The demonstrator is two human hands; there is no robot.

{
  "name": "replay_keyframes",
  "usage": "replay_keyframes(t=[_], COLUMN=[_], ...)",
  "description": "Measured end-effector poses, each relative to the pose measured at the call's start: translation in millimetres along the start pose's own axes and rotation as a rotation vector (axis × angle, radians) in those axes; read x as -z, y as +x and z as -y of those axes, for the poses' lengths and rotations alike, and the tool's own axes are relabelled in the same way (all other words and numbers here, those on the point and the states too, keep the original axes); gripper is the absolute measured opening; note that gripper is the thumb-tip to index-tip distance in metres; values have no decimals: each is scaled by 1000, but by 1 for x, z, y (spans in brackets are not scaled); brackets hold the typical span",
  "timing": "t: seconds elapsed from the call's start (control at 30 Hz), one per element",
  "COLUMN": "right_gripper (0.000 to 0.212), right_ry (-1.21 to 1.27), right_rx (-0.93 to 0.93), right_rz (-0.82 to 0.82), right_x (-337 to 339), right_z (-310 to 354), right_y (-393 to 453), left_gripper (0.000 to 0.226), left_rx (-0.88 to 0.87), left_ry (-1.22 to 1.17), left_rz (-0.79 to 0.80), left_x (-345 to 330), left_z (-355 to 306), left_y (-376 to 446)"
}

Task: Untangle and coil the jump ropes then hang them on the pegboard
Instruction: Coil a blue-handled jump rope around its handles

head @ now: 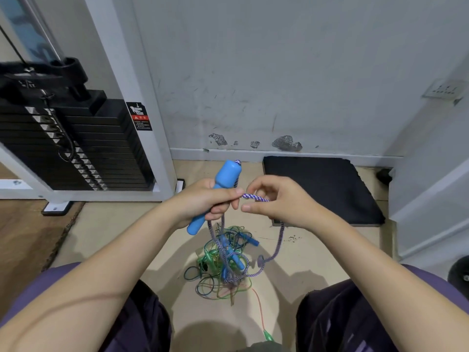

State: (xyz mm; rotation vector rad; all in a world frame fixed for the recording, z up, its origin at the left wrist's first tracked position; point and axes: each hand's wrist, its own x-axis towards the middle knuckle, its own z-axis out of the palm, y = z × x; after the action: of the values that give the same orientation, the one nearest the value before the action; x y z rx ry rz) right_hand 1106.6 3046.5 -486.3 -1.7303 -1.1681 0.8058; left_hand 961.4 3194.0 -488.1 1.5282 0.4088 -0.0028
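My left hand (203, 201) grips a light blue jump-rope handle (223, 177), held tilted with its thick end up, and pinches the purple-and-white braided rope (253, 197) against it. My right hand (276, 201) pinches the same rope just to the right. From both hands the braided rope hangs down into a tangled pile of jump ropes (223, 262) on the floor between my knees: thin green, blue and red cords and other blue handles. A red cord with a green handle (267, 335) trails toward me. No pegboard is in view.
A black weight stack (76, 148) in a white machine frame stands at the left. A black foam mat (322, 189) lies on the floor to the right by the white wall (279, 72). A dark round object (459, 273) sits at the far right edge.
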Motion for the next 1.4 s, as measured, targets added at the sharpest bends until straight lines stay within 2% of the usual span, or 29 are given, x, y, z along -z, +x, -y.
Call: replay_keyframes(t=[0.1, 0.17, 0.27, 0.37, 0.43, 0.53, 0.67, 0.73, 0.9, 0.93, 1.0, 1.07, 1.13, 1.2, 1.27, 1.4], right_gripper=[23, 28, 30, 30, 29, 20, 27, 24, 31, 32, 28, 20, 24, 30, 30, 37], right_ry=[-89, -136, -70, -81, -28, 88, -74, -87, -19, 13, 72, 85, 28, -87, -162, -94], right_rx=[22, 47, 64, 47, 28, 23, 81, 85, 10, -2, -11, -15, 18, 74, 105, 71], right_rz=[41, -84, -288, -368, -315, -178, -3, -46, -375, -400, -330, -184, -56, -9, -57, -350], right_x=[-9, -2, 18, 28, 30, 18, -14, -13, 15, 19, 21, 12, -5, -17, -13, 14], right_z=[4, 8, 11, 8, 4, 3, 2, 2, 5, 4, 4, 5, 4, 2, 2, 5], right_y=[0, 2, 5, 5, 5, 7, 4, 5, 10, 10, 7, 5, 3, 5, 7, 8], left_gripper=[32, 29, 24, 30, 33, 32, 35, 35, 36, 37, 37, 35, 34, 36, 34, 31], left_rx=[3, -38, -206, -281, -229, -131, -60, -63, -144, -151, -138, -103, -68, -49, -50, -40], left_ry=[12, -27, -273, -362, -232, -20, 27, 36, -74, -86, -56, 0, 24, 39, 53, 47], left_rz=[33, -53, -261, -348, -338, -238, -122, -125, -305, -323, -313, -245, -168, -105, -86, -160], left_x=[-3, 4, 29, 42, 36, 15, -9, -6, 27, 30, 28, 15, 0, -8, -4, 21], left_z=[-2, -10, -26, -29, -24, -15, -5, -10, -21, -20, -16, -12, -7, -5, -8, -14], left_y=[0, -2, -8, -11, -9, -4, 0, 0, -4, -4, -3, -1, 1, 2, 1, -1])
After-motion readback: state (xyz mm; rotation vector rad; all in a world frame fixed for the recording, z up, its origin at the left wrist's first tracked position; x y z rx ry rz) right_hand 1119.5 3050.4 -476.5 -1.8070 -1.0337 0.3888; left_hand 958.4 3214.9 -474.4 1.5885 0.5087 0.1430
